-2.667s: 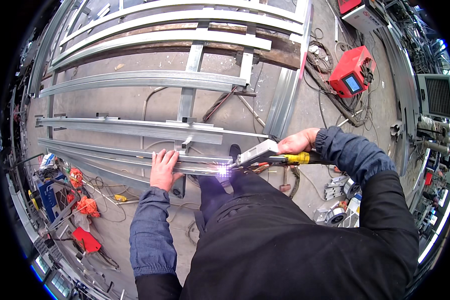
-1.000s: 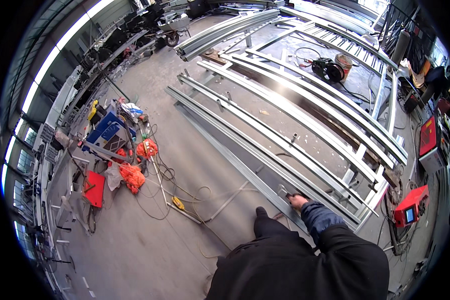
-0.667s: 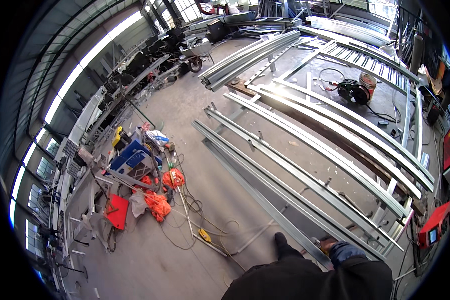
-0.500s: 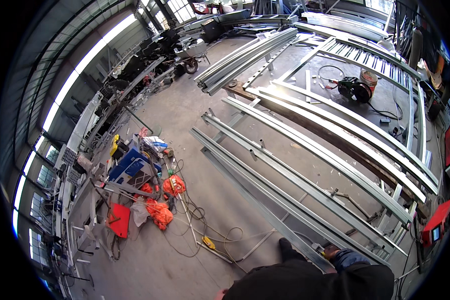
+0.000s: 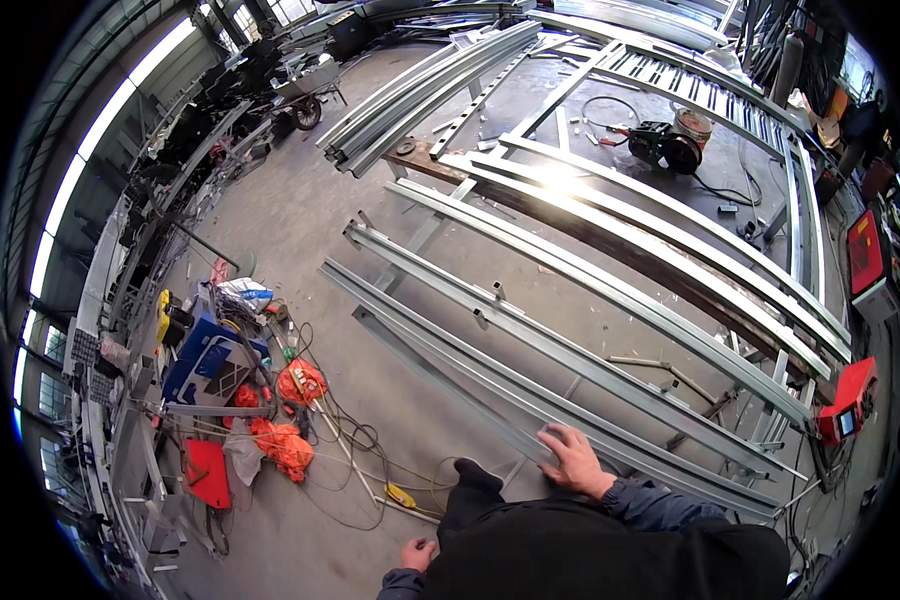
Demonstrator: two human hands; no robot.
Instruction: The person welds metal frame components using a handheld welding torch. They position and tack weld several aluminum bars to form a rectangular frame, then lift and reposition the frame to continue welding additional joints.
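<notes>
My right hand [image 5: 574,464] reaches out over the end part of the nearest steel rail [image 5: 450,383], fingers apart, with no object visible in it. Whether its fingertips touch the metal I cannot tell. Beside it runs a longer galvanized channel [image 5: 440,335], and beyond that a rail with small upright tabs [image 5: 530,325]. Low at my left side, my left hand [image 5: 419,554] is curled closed. A small dark spot shows at its fingers, too small to name.
Left on the concrete floor stand a blue machine [image 5: 205,350], orange bags [image 5: 283,448], a red plate [image 5: 207,473] and tangled cables with a yellow switch box [image 5: 400,496]. A red machine with a screen [image 5: 850,405] stands right. Farther off are a cable reel [image 5: 675,150] and stacked channels [image 5: 430,95].
My right hand has moved left from the lower right and now shows with fingers spread. My left hand has come further into view. The whole scene has shifted left and slightly up.
</notes>
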